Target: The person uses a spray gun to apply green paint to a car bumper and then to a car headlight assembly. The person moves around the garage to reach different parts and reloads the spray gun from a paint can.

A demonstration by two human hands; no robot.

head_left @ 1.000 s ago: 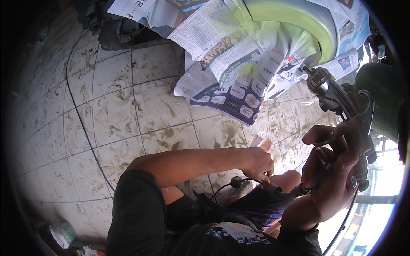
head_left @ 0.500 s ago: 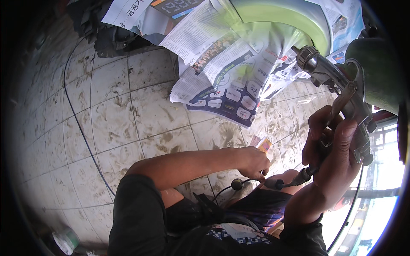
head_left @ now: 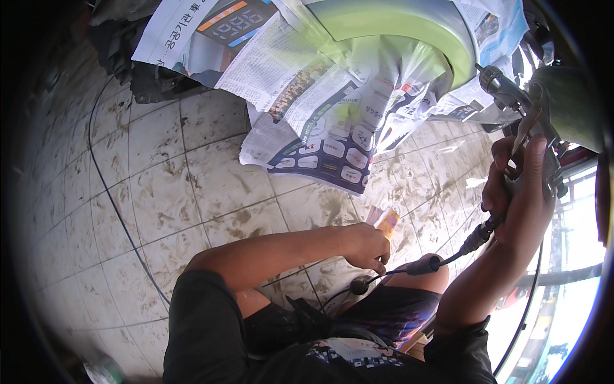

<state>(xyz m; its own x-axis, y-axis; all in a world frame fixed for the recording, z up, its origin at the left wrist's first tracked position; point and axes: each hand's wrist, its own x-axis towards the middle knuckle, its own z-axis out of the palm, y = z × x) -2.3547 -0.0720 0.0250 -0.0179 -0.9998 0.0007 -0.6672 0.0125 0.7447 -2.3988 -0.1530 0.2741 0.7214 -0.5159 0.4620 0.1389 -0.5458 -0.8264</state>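
My right hand [head_left: 521,192] is wrapped around the grip of a metal spray gun [head_left: 515,99], raised at the right with its nozzle turned toward a pale green curved panel [head_left: 396,25] masked with newspaper [head_left: 320,96]. A dark green cup [head_left: 566,105] sits on the gun. A black hose [head_left: 441,261] runs down from the gun's base across my knee. My left hand [head_left: 368,246] rests low near my knee, fingers curled close to a small orange and pink packet [head_left: 385,221] and the hose coupling.
Dirty tiled floor [head_left: 192,185] spreads to the left, with a thin black cable [head_left: 115,205] curving across it. Dark machine parts [head_left: 147,77] sit under the newspaper at the upper left. A bright opening lies at the lower right.
My right hand has lifted the spray gun higher and further right. The left hand has stayed by my knee. The view has tilted, showing more newspaper.
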